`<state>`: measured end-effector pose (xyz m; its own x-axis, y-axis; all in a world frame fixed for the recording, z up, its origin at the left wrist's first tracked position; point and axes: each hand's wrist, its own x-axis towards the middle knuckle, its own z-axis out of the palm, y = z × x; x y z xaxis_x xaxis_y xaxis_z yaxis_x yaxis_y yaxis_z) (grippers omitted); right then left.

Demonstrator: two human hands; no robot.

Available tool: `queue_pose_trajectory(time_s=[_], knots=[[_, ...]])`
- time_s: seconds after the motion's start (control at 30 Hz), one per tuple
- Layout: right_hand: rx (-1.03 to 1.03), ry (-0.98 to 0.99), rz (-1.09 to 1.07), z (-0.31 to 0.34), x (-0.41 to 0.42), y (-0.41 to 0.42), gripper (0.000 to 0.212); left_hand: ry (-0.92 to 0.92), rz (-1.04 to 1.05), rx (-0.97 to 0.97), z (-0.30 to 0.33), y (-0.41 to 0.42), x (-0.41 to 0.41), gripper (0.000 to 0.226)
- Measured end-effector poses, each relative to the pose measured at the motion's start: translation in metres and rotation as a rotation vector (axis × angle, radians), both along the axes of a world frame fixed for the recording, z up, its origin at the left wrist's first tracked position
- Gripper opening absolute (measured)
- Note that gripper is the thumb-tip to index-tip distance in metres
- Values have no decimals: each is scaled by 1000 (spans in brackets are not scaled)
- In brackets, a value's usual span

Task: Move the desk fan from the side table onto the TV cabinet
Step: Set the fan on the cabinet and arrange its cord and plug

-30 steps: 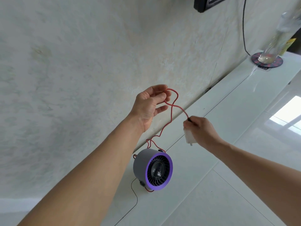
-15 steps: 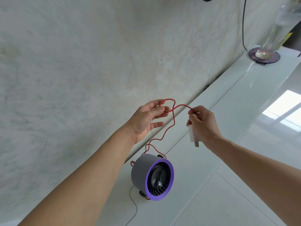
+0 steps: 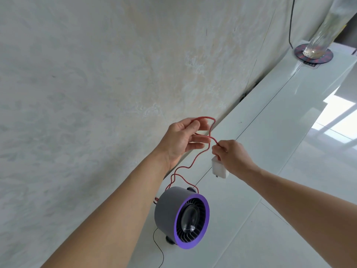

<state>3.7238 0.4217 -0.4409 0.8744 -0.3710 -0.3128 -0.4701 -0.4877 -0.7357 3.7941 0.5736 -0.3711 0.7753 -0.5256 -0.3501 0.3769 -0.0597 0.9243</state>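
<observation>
The desk fan [image 3: 178, 215], a grey drum with a purple front ring, stands on the white glossy TV cabinet top [image 3: 270, 117] near the wall. Its red cable [image 3: 190, 165] rises from the fan's back and loops up. My left hand [image 3: 181, 140] is above the fan with the cable looped over its fingers. My right hand [image 3: 231, 155] pinches the cable just above the white plug block [image 3: 219, 168], which hangs below the fingers. Neither hand touches the fan body.
A pale marbled wall [image 3: 96, 93] runs along the cabinet's back edge. A glass vase [image 3: 324, 31] stands on a dark round mat [image 3: 313, 56] at the far right end. One black wire [image 3: 289, 26] hangs on the wall; another thin black wire [image 3: 158, 246] trails beside the fan.
My hands have stayed above the fan and come closer together; my right hand dropped slightly with the plug. The cable loop over my left fingers has shifted. The fan has not moved.
</observation>
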Motion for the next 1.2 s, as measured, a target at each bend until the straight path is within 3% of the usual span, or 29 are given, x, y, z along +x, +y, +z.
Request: queue_pose_trajectory(time_s=[0.13,0.27,0.33,0.43,0.57,0.67,0.8,0.9,1.03,1.13,1.2], knots=[[179,-111,-261,-8,5,-1,29,-17,-9,196,-24,4,5,30],[210,-180,-326,-12,10,-10,26,-6,-66,410,-67,21,4,14],[226,-194,-336,-16,11,-14,26,-44,-154,527,-92,29,3,18],[254,-182,-357,-29,14,-19,27,-252,-415,774,-126,31,6,30],[303,-155,-377,-47,14,-22,27,-587,-948,1153,-162,23,18,50],[360,-136,-398,-60,12,-23,28,-778,-1239,1321,-188,17,28,62],[458,-111,-471,-79,10,-23,24,-870,-1359,1449,-206,13,34,31],[495,-86,-503,-91,9,-18,24,-836,-1386,1452,-215,12,33,45],[553,-82,-559,-105,12,-15,24,-886,-1457,1509,-224,9,30,25],[580,-72,-592,-110,13,-13,24,-893,-1415,1500,-225,5,30,18],[585,-60,-612,-113,13,-11,23,-854,-1266,1425,-221,2,32,22]])
